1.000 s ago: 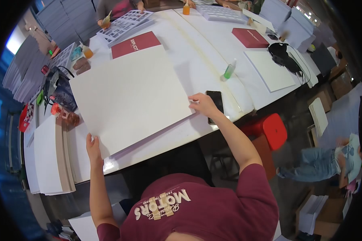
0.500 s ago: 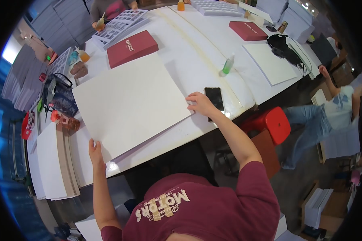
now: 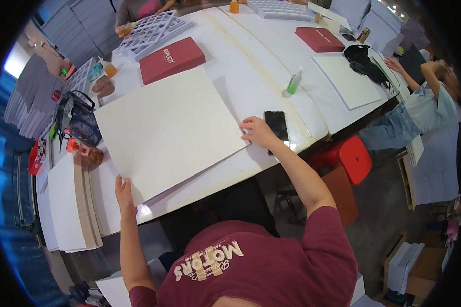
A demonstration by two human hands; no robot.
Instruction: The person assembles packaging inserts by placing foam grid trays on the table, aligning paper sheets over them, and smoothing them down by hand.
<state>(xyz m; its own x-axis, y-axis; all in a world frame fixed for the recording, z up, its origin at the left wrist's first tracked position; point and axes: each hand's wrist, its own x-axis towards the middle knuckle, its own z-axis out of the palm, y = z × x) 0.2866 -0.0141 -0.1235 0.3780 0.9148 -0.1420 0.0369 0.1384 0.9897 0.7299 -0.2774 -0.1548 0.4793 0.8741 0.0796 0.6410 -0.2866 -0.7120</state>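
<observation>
A large white board [image 3: 171, 133] lies at a slant over the white table, its near edge toward me. At its near left corner, my left hand [image 3: 123, 192] grips the edge, fingers partly hidden by the board. My right hand [image 3: 259, 134] holds the right edge near the other near corner, fingertips bent against it. Just beyond that hand a black phone [image 3: 276, 126] rests on the table. Touching or close behind the board's far edge is a dark red box [image 3: 172, 60] with EXPLICIT on its lid.
A spray bottle [image 3: 295, 82] with green liquid stands right of the board. At left are a patterned bag [image 3: 78, 118], an orange-capped bottle [image 3: 85, 150] and stacked white sheets [image 3: 66, 207]. A red stool [image 3: 354, 159] is at right. Co-workers are across the table and at right.
My hands and the white board stay nearly in place; the view shifts slightly. The person at right has moved closer to the table. Across the table, a co-worker's white grid frame has shifted.
</observation>
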